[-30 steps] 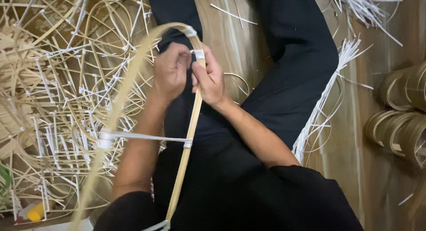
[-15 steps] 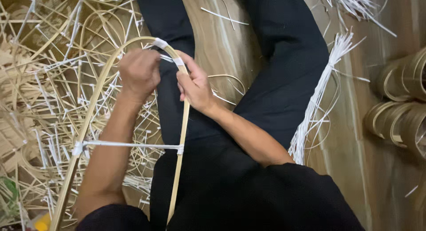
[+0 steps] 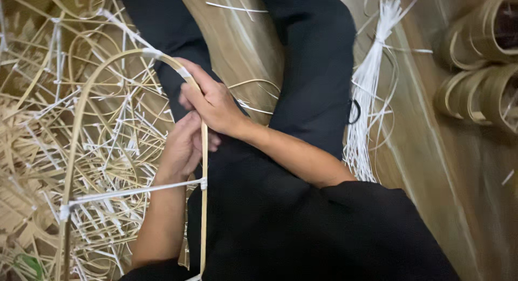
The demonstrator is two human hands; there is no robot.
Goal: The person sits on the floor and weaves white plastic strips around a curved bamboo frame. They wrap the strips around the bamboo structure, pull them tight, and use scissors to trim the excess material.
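Two bare hands work on one bent frame of pale split bamboo [image 3: 81, 113], an arch-shaped strip that rises at the left, curves over at the top and drops straight down past the lap. Right hand [image 3: 213, 100] closed around the right-hand leg of the arch just below the bend, fingers wrapped over the strip, near a white binding [image 3: 183, 72]. Left hand [image 3: 183, 146] sits lower, curled against the same leg just beneath the right hand; whether it fully grips the strip cannot be told. Hands close together, touching or nearly so.

White crossbar strip [image 3: 132, 192] spans the arch lower down, tied at both legs with white knots.

Person seated on a wooden floor [image 3: 431, 167], legs in dark trousers [image 3: 313, 70] stretched forward. Frame rests over the left leg.

Left of the frame: loose heap of pale bamboo slivers and white offcuts [image 3: 38, 151]. Right of the legs: bundle of thin white strips [image 3: 367, 97] lying on the floor. Far right: coiled rolls of tan bamboo strip [image 3: 480, 70], well apart from the hands.
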